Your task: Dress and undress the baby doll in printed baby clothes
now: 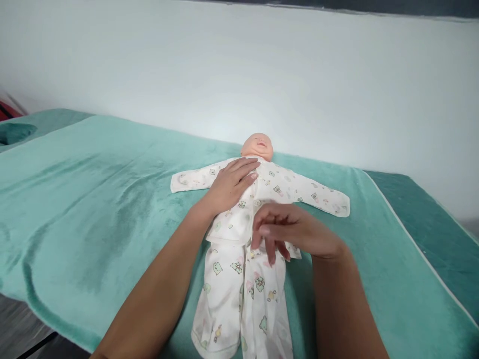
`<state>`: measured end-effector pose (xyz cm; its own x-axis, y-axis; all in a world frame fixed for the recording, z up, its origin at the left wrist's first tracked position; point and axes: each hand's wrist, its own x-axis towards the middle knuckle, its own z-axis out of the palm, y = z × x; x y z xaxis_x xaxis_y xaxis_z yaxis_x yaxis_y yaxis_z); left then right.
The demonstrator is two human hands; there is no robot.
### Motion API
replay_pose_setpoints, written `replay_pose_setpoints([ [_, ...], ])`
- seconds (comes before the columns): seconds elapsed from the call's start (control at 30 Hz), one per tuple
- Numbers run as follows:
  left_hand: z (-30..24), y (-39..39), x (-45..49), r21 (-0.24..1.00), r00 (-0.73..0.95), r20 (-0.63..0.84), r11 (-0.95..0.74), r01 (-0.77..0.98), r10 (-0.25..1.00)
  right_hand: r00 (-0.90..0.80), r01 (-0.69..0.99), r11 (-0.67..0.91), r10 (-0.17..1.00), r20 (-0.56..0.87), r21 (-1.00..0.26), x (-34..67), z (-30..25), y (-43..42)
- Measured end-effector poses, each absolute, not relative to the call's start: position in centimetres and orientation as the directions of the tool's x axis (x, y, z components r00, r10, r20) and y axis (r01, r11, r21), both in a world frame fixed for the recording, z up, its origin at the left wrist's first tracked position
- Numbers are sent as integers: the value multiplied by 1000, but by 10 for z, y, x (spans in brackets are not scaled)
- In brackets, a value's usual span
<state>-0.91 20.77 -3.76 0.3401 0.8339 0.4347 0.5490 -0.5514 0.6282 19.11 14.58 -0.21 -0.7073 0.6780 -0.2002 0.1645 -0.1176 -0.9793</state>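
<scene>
A baby doll [257,145] lies on its back on a teal blanket [93,199], arms spread. It wears a white printed sleepsuit [239,284] with small animal pictures. My left hand [232,182] lies flat on the doll's chest, fingers stretched out towards the neck. My right hand [288,232] hovers over the doll's waist, fingers curled loosely downward and slightly blurred, their tips near the hem of the top. Nothing shows in either hand.
The blanket covers a padded table against a white wall [299,75]. A darker teal cover [430,219] shows at the right edge. The blanket's front edge hangs over at lower left, with dark floor [22,334] below.
</scene>
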Motion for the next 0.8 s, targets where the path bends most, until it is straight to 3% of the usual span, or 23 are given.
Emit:
replay_pose_setpoints([
  [0.07,-39,209,-10,661,314,427,-530,531,848,-552,-50,-58,834,-20,-997,192,-7,150],
  [0.13,-41,210,-12,707,270,394,-477,522,879,-276,-175,83,952,130,-981,190,-14,155],
  [0.23,-45,214,-15,753,221,348,-412,513,911,21,-52,250,968,249,-967,183,-25,165],
  [0.33,-52,222,-20,746,181,337,-379,547,924,42,194,255,962,268,-947,178,-38,174],
  [0.5,-73,230,-39,617,43,320,-243,749,946,15,405,218,969,245,-888,189,-60,193],
  [0.63,-89,221,-74,440,-16,314,-131,888,949,6,691,270,925,379,-671,213,-79,206],
  [0.73,-97,209,-108,384,-46,271,-64,921,962,21,867,173,924,382,-466,244,-91,208],
  [0.8,-102,200,-128,374,-101,247,1,928,964,44,911,115,928,370,-396,272,-97,205],
])
